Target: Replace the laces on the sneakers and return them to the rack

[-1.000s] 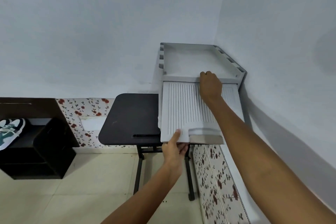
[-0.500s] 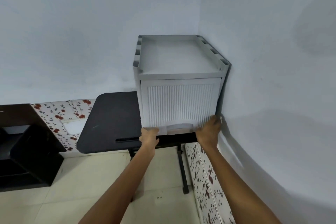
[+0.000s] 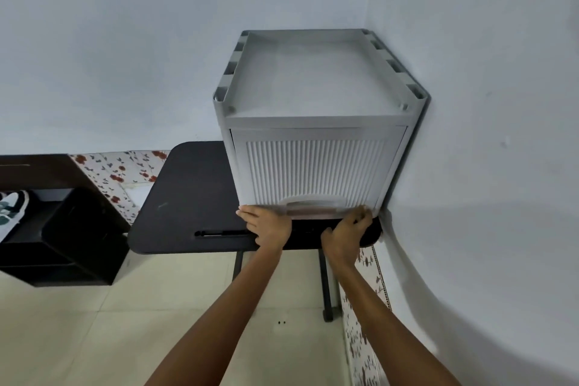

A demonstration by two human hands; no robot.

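Your left hand and right hand both press the bottom edge of the grey cabinet's ribbed door, grips open, clasping nothing. A sneaker sits far left of the cabinet, beyond the counter.

A cabinet stands on the desk at frame centre. A shelf holding a sneaker sits at left. Both hands rest at the cabinet's lower edge.
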